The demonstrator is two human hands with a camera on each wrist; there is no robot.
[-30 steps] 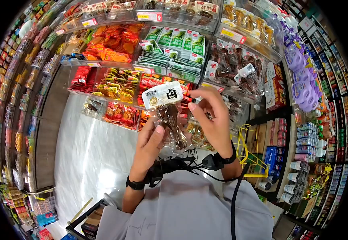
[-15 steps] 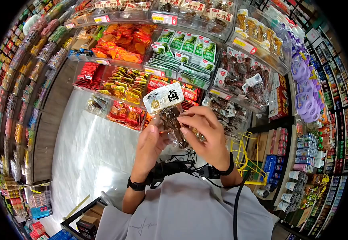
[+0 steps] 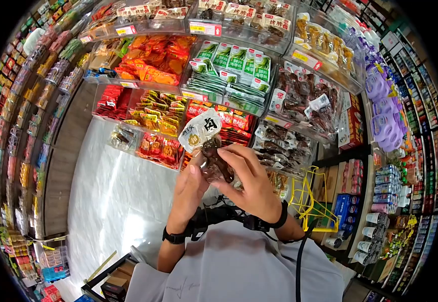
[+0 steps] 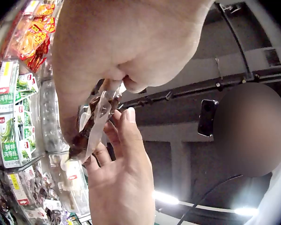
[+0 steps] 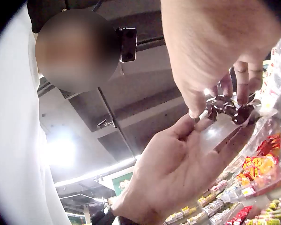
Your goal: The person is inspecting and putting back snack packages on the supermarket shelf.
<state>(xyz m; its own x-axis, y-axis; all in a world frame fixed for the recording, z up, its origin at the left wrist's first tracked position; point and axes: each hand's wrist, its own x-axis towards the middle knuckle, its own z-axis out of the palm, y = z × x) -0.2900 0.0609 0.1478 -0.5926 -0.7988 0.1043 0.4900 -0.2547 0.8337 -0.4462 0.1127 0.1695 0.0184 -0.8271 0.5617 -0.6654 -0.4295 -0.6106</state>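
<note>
A clear sealed packet of dark brown braised meat (image 3: 212, 157), with a white label top, tilts in front of the body. My left hand (image 3: 186, 190) holds its left side, the thumb in front and the fingers behind it. From the other side my right hand (image 3: 253, 182) pinches the meat part between fingers and thumb. In the left wrist view the packet (image 4: 94, 126) appears edge-on between both hands. The right wrist view shows the left palm (image 5: 178, 164) under the clear wrapper, with the right fingers on the dark meat.
Tiered clear bins ahead hold green-and-white packets (image 3: 231, 68), orange-red packets (image 3: 153, 58) and dark vacuum packs (image 3: 307, 95). A yellow wire rack (image 3: 307, 201) stands at the right, near stacked cans. Pale shiny floor (image 3: 108, 186) lies left, beside a long snack shelf (image 3: 55, 166).
My right hand has come in from the packet's right and taken hold of its meat part. The packet's label end has tilted further. My left hand has kept its hold.
</note>
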